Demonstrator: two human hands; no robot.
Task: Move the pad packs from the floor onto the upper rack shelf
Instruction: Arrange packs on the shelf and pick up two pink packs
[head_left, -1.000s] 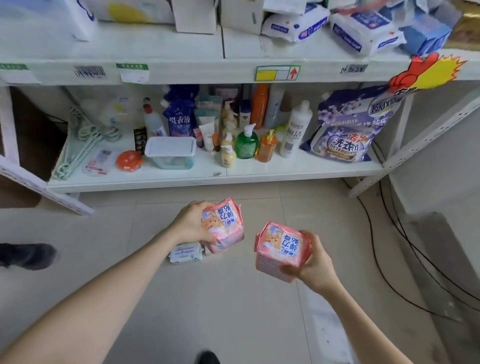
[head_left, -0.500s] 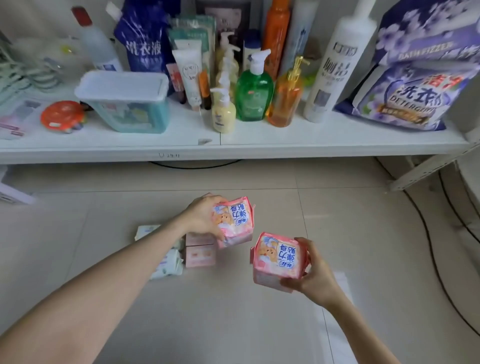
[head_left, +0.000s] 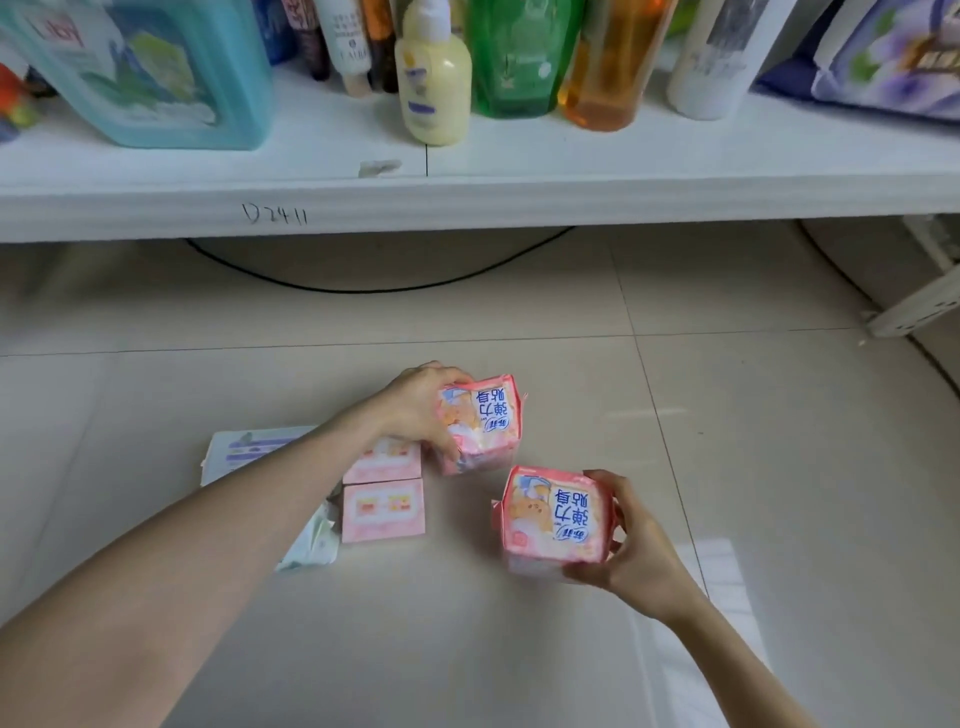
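- In the left hand (head_left: 421, 410), a pink pad pack (head_left: 480, 423), grasped from its left side, fingers curled over the top edge and thumb along the near side, blue print facing up
- In the right hand (head_left: 639, 551), a second pink pad pack (head_left: 553, 519), clasped between fingers at its far right corner and thumb under its near edge, tilted, printed face up
- Both packs low over the tiled floor (head_left: 779, 415), near each other but apart, the left-hand one farther from the camera; contact with the tiles impossible to tell
- Just left of the left-hand pack, on the floor, a far pale pink box (head_left: 384, 460) partly hidden under the left wrist, and a near pale pink box (head_left: 383, 512) right beside it
- Farther left, a white pack with lavender print (head_left: 249, 449) and a crumpled pale green pack (head_left: 311, 545), both partly behind the left forearm
- Beyond, the lower rack shelf (head_left: 467, 202), "D2411" handwritten on its front edge, bearing a teal tub (head_left: 156, 73), a yellow bottle (head_left: 434, 83), a green bottle (head_left: 514, 57), an orange bottle (head_left: 608, 67), a white bottle (head_left: 711, 62) and a purple bag (head_left: 883, 57)
- Under that shelf, a black cable (head_left: 363, 288) curving across the floor
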